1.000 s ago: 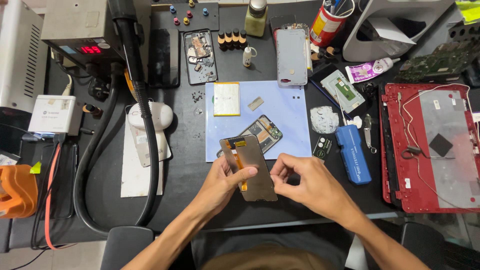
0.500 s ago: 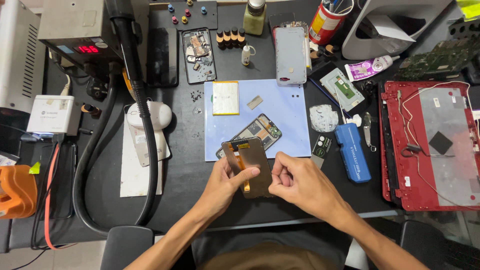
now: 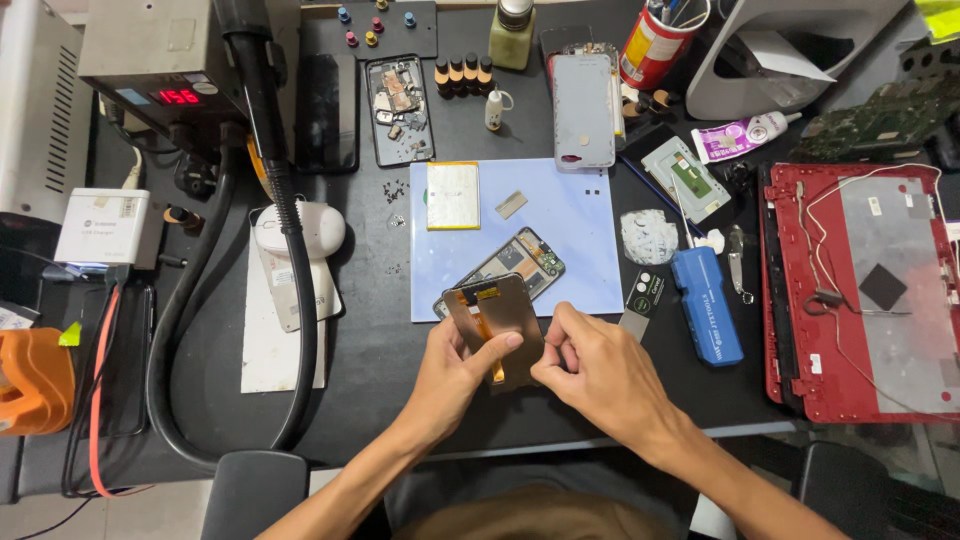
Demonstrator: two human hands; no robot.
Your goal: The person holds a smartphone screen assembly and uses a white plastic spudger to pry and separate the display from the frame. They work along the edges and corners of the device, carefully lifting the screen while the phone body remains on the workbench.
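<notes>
Both hands have drawn closer over the near table edge since the earlier frame: the left hand [image 3: 455, 372] clamps the phone screen panel [image 3: 497, 325] by its side, and the right hand [image 3: 600, 372] pinches its lower corner. Judging by this, the panel is being inspected or peeled, calling for fine fingertip work. Beyond lies the opened phone frame [image 3: 520, 262] on the blue mat [image 3: 580, 235].

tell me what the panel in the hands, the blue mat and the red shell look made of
Panel, held by the left hand and right hand: likely glass backed with coppery metallic film, with an orange strip like flex cable. Blue mat: matte, flat, probably silicone or soft plastic. Red shell: glossy moulded plastic, with a grey foil-like sheet inside.
</notes>
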